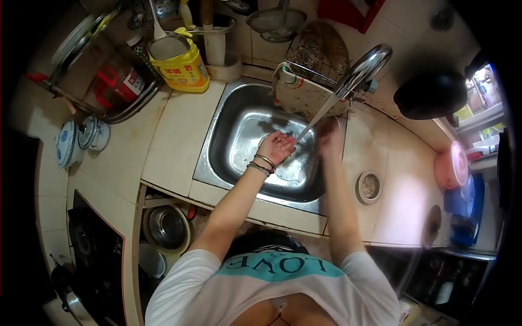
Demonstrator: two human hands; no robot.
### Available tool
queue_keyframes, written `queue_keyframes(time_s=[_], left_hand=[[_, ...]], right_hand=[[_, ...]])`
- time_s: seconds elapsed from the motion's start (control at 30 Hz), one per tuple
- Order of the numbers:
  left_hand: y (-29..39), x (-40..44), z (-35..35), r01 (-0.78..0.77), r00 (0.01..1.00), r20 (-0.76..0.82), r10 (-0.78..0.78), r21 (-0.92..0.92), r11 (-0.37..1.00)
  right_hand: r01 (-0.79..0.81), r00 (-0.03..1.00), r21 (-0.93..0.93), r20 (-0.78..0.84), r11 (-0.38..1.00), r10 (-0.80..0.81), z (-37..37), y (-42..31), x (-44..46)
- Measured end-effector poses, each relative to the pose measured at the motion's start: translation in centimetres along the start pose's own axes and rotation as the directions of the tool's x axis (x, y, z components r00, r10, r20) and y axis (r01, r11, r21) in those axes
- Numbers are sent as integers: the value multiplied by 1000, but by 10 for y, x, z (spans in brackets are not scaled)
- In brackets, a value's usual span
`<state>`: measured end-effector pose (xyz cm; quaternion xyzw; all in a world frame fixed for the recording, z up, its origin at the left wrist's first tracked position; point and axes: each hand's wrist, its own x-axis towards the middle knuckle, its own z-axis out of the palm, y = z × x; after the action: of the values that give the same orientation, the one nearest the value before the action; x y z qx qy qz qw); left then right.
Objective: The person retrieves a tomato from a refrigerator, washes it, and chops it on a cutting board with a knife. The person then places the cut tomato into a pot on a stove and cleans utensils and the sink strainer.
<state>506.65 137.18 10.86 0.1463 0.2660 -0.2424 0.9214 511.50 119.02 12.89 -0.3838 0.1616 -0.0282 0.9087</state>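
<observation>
Over the steel sink (220,127), my left hand (277,148) is held palm up with its fingers stretched out and nothing in it. Bracelets (262,163) circle that wrist. A stream of water (318,117) runs from the chrome faucet (370,61) and comes down at the fingertips of this hand. My right hand (329,140) is at the sink's right side, close to the stream and smeared by motion, so its fingers cannot be made out. A patterned cloth (302,96) hangs at the sink's back edge.
A yellow detergent jug (182,65) stands behind the sink on the left. To the right are a small round dish (369,187), a pink container (451,165) and a hanging black pan (430,95). Lidded enamel pots (95,135) sit far left, above a black stove (89,244).
</observation>
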Motion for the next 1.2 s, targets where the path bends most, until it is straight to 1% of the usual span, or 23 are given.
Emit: queue_keyframes(time_s=[0.03, 0.07, 0.13, 0.2, 0.27, 0.33, 0.37, 0.4, 0.47, 0.5, 0.6, 0.63, 0.67, 0.73, 0.8, 0.87, 0.93, 1.0, 1.03, 1.07, 1.1, 1.13, 1.2], left_hand=[[0, 2, 0, 15, 999, 36, -16, 31, 999], [0, 4, 0, 25, 997, 72, -29, 63, 998], [-2, 5, -2, -34, 998, 55, 20, 258, 966], [2, 9, -20, -19, 993, 119, -23, 338, 941], [-1, 28, -37, -130, 991, 87, 101, 461, 878], [-9, 28, -31, -140, 986, -3, 164, 505, 852], [-12, 17, -13, -102, 983, -81, 163, 493, 864], [-14, 10, 0, -65, 975, -157, 158, 480, 875], [-24, 23, -12, -116, 990, -39, 137, 334, 935], [-31, 25, -15, -137, 990, 45, 130, 247, 959], [-31, 25, -11, -22, 991, 134, 9, 96, 995], [-32, 22, -6, -34, 993, 119, 23, 88, 996], [-34, 18, -1, -44, 995, 96, 37, 75, 996], [-32, 7, 2, -108, 993, 54, 101, 135, 985], [-26, 17, -21, -45, 998, 53, 34, 220, 975], [-20, -8, -4, 18, 992, -127, 4, 169, 985], [-14, 0, -23, 3, 997, -78, 26, 346, 938], [-19, 2, -37, -231, 964, 43, 261, 616, 753], [-23, 0, -38, -238, 942, 81, 325, 844, 480], [-26, -5, -29, -218, 921, 154, 358, 965, 144], [-31, -8, -23, -194, 865, 291, 408, 945, -264], [-36, -19, -3, -207, 855, 393, 337, 856, -473], [-58, -33, 29, -194, 816, 483, 317, 746, -637]], right_hand=[[-168, 980, -166, -138, 972, 146, 39, 15, -46], [-370, 895, -221, 176, 903, 410, 30, 43, -58], [-303, 952, -160, -4, 939, 306, 37, 90, -75], [-387, 855, -2, 373, 922, 360, 48, 58, -100], [-349, 885, -18, 323, 937, 336, 55, 64, -103], [-230, 969, -269, -156, 935, 193, 53, 96, -90], [-249, 964, -293, -164, 923, 208, 53, 93, -92], [-184, 982, -448, -119, 875, 145, 46, 95, -88], [-27, 999, -711, -1, 703, 37, 19, 102, -71], [108, 994, -950, 96, 294, -57, 9, 96, -63], [65, 989, -743, -41, 666, -143, -11, 62, -50], [174, 959, -720, -31, 672, -281, -20, 47, -32], [274, 913, -697, -28, 663, -406, -31, 29, -8], [234, 855, -781, -117, 578, -505, 3, -29, -3], [425, 712, -821, 44, 381, -701, -8, -50, 49], [354, 899, -669, 51, 653, -435, 41, -86, 36], [447, 832, -838, 260, 314, -490, 8, -82, 102], [480, 770, -876, 394, 48, -502, 13, -92, 99], [408, 865, -902, 332, 142, -377, 19, -99, 91], [432, 862, -894, 369, 122, -348, -6, -98, 116], [290, 922, -954, 300, -77, -244, 10, -114, 84], [149, 967, -948, 199, -282, -157, 36, -126, 45], [316, 894, -916, 375, -248, -243, 9, -122, 23]])
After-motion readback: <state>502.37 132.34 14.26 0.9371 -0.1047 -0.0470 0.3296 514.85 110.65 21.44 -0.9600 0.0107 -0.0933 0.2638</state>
